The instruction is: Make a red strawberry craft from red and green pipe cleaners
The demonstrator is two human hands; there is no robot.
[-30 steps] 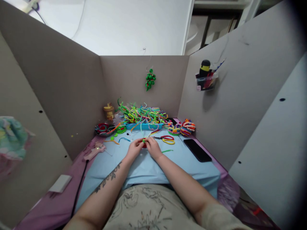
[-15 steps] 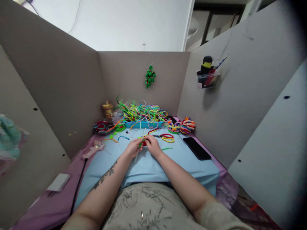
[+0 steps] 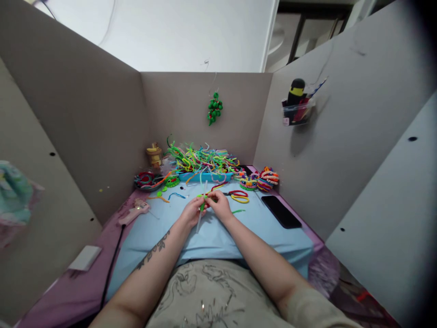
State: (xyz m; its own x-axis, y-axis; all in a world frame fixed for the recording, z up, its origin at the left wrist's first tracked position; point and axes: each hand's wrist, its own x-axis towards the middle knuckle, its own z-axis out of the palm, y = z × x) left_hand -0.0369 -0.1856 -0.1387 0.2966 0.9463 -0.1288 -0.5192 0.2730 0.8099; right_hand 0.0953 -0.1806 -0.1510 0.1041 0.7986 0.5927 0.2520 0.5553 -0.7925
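Over the middle of the blue cloth (image 3: 164, 232) my two hands meet. My left hand (image 3: 193, 212) is closed round a thin whitish stick (image 3: 199, 223), held nearly upright, with a green pipe cleaner (image 3: 202, 206) against it. Fingertips of my right hand (image 3: 218, 205) pinch at the green pipe cleaner from the right side. Something red shows behind the fingers, mostly covered, so I cannot tell what it is. Scissors (image 3: 241, 196) with red and yellow handles lie just beyond my right hand. A short green pipe cleaner piece (image 3: 238, 211) rests near my right wrist.
A blue tray (image 3: 205, 177) heaped with pipe cleaners stands at the back. Colourful fuzzy crafts (image 3: 267, 178) sit to its right. A black phone (image 3: 280, 212) lies on the right, a pink glue gun (image 3: 134, 212) with its cord on the left. Grey panels enclose three sides.
My hands stay together at the same spot; the right fingers have shifted slightly at the green pipe cleaner. The view has moved a little.
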